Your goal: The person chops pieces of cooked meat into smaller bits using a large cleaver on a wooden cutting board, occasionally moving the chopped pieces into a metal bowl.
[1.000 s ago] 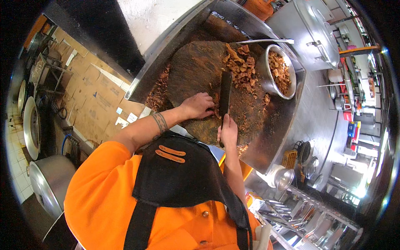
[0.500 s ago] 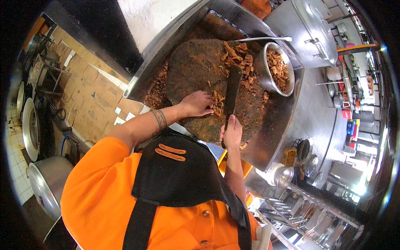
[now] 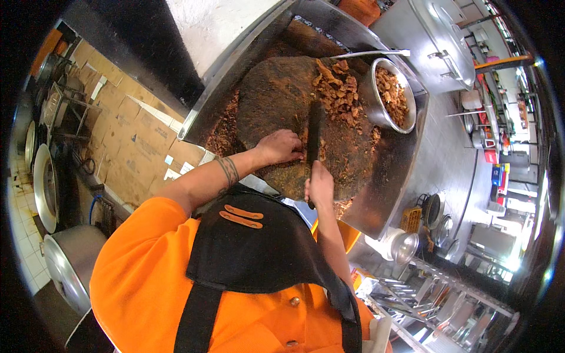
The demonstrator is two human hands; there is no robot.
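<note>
My right hand (image 3: 321,183) is wrapped round the handle of a broad dark cleaver (image 3: 315,126). Its blade lies across a large round wooden chopping block (image 3: 268,97), edge-on to me. Just left of the blade, my left hand (image 3: 281,146) is closed, its fingertips curled against browned meat that they mostly hide. Small meat bits show on the blade's right side. Farther back on the block sits a heap of browned meat pieces (image 3: 340,94). At its right, a round metal pot (image 3: 372,97) holds more chopped meat (image 3: 391,97).
A metal trough (image 3: 406,170) with raised walls surrounds the block, with crumbs along its left side. A long pale handle (image 3: 371,54) reaches over toward the pot. Behind stands a big lidded metal container (image 3: 426,47). Flattened cardboard (image 3: 126,126) covers the area at left.
The cleaver has shifted left, coming close beside my left fingertips and over the meat there. My right hand has moved left and slightly toward me; my left hand stays nearly in place.
</note>
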